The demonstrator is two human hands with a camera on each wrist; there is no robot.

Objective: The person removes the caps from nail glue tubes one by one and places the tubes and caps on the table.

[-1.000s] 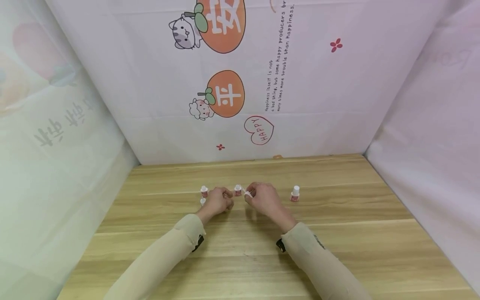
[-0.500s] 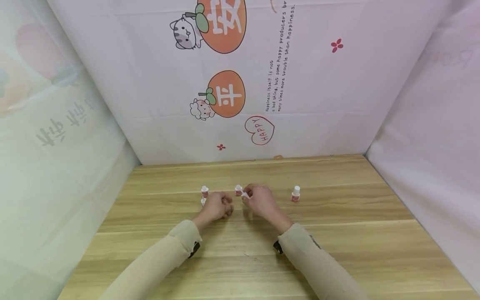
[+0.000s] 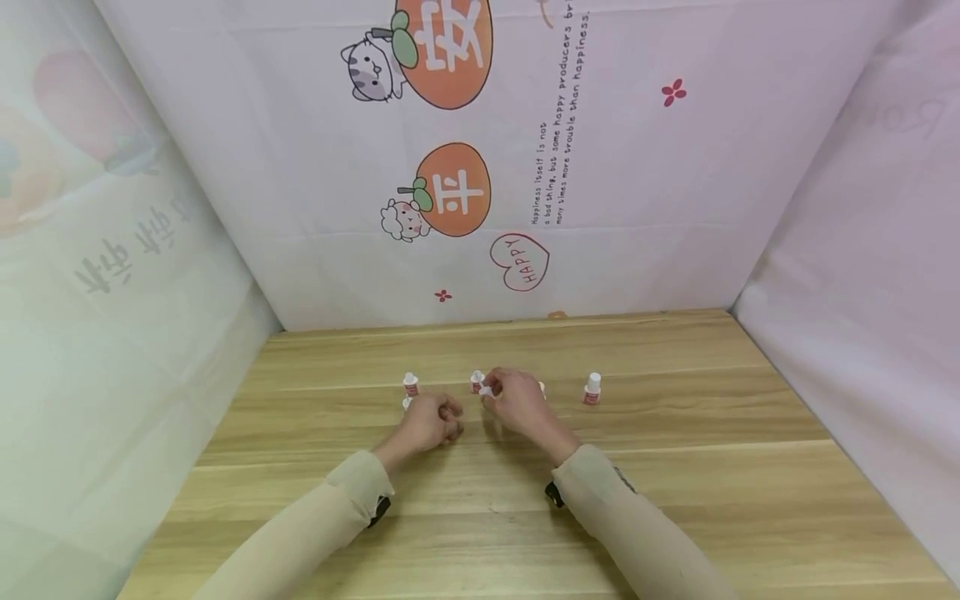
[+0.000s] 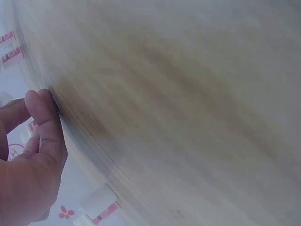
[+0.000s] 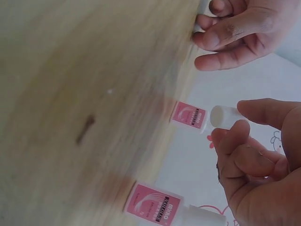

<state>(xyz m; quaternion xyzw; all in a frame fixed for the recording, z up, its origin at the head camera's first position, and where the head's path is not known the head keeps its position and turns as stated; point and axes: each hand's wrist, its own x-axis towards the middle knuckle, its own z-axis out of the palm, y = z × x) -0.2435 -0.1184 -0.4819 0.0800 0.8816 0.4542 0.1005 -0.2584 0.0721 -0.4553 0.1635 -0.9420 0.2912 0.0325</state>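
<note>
My right hand [image 3: 519,402] pinches a small white cap [image 5: 223,117] between thumb and finger. Just beyond that cap stands a little pink-labelled white bottle [image 3: 477,382]; whether cap and bottle touch is unclear. In the right wrist view, a pink label [image 5: 189,115] shows beside the cap. My left hand [image 3: 426,422] rests low over the wooden table, fingers loosely curled, with nothing visible in them. Behind it are two similar bottles, one upright [image 3: 411,385] and one mostly hidden, of which a white top [image 3: 407,402] shows.
A capped bottle [image 3: 592,389] stands to the right on the wooden table [image 3: 480,517]. Part of another pale object [image 3: 542,388] peeks out behind my right hand. White printed cloth [image 3: 615,167] encloses the table at the back and both sides.
My left hand has drawn slightly back toward me and left. The right hand has shifted a little left with the cap, nearer the middle bottle, uncovering a pale object behind it.
</note>
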